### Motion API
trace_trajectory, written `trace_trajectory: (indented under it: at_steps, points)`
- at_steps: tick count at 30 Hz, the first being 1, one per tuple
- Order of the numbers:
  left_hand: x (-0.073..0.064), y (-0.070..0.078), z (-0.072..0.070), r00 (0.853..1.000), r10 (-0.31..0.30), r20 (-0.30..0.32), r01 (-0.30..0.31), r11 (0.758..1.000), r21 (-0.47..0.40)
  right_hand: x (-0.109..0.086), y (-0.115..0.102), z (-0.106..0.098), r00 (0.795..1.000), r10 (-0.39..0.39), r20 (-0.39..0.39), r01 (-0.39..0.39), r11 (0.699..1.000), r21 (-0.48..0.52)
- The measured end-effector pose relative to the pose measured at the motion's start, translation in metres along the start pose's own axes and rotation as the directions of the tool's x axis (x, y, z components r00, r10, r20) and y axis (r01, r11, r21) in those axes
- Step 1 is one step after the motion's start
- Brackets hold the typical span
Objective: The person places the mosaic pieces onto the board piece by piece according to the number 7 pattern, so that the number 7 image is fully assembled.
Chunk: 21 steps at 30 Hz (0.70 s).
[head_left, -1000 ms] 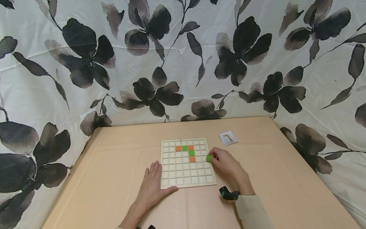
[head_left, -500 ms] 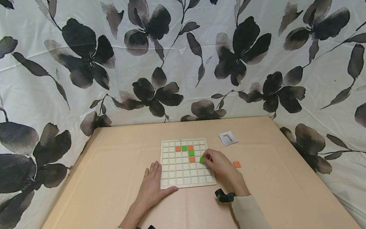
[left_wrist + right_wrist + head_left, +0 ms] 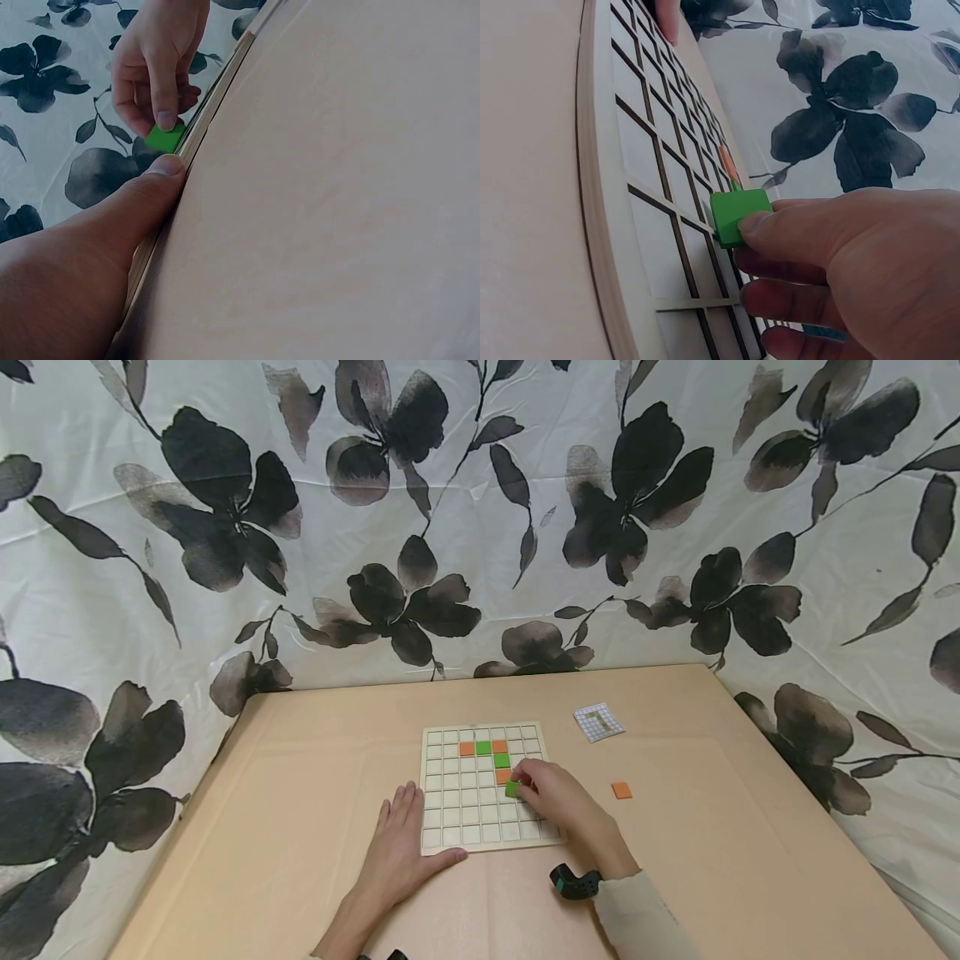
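My right hand (image 3: pixel 558 797) pinches a green square tile (image 3: pixel 739 215) between thumb and fingers, close over the gridded wooden board (image 3: pixel 457 827). In the head view the tile sits just below the lowest orange tile (image 3: pixel 502 776) of a pattern on the board. That pattern has a top row of orange (image 3: pixel 467 749), green (image 3: pixel 483 747) and orange (image 3: pixel 500 747) tiles, with another green tile (image 3: pixel 502 761) below its right end. My left hand (image 3: pixel 397 847) rests with straight fingers along the board's left side, its thumb (image 3: pixel 161 169) on the near edge.
One loose orange tile (image 3: pixel 622 790) lies on the table (image 3: pixel 750 860) right of the board. A small card (image 3: pixel 598 722) printed with a grid pattern lies behind it. Floral cloth (image 3: pixel 517 543) hangs behind the table.
My right hand has carried the green tile leftward from the board's right edge to below the lowest orange tile. The loose orange tile has come into sight. My left hand stays put.
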<state>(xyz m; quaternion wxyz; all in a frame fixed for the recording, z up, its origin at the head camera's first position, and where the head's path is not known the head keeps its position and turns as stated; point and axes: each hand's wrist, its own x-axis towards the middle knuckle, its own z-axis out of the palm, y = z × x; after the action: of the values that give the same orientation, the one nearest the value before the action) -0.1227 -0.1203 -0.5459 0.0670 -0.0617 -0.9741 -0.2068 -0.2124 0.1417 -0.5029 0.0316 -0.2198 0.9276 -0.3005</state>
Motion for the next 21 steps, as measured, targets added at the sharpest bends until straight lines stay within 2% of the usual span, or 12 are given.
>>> trace_trajectory:
  at_steps: [5, 21]
  points:
    - [0.0001, 0.0003, -0.0005, 1.0, 0.0, 0.002, 0.0, 1.0, -0.001, 0.0004, -0.0037, 0.0035, 1.0, 0.002, -0.008, -0.002, 1.0, -0.017]
    - [0.0001, -0.0008, -0.0004, 1.0, 0.011, -0.014, -0.011, 1.0, 0.01, 0.0001, -0.0015, 0.0096, 0.997, -0.082, -0.006, 0.081, 0.992, -0.096]
